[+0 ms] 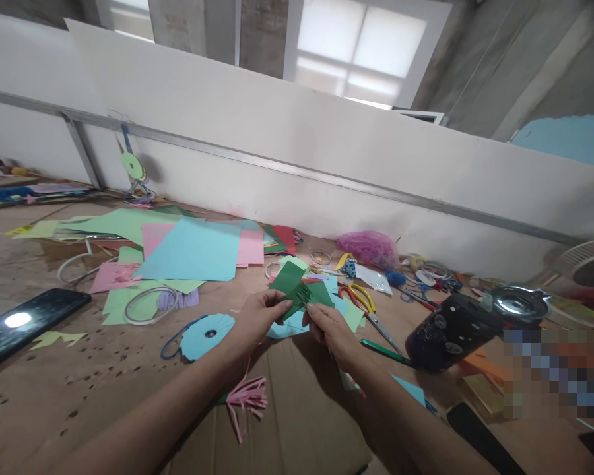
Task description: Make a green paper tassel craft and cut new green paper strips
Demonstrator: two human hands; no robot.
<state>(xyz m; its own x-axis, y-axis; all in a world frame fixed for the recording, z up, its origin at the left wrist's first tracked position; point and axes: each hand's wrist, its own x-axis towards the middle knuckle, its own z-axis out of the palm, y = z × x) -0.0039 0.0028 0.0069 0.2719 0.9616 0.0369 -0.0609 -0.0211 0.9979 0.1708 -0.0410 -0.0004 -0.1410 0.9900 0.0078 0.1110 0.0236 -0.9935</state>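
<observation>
Green paper (294, 287) pinched in both hands (299, 310); scissors (376, 323), black bottle (448, 332) right.

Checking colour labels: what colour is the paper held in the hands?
The paper is green; the head view shows it best.
</observation>
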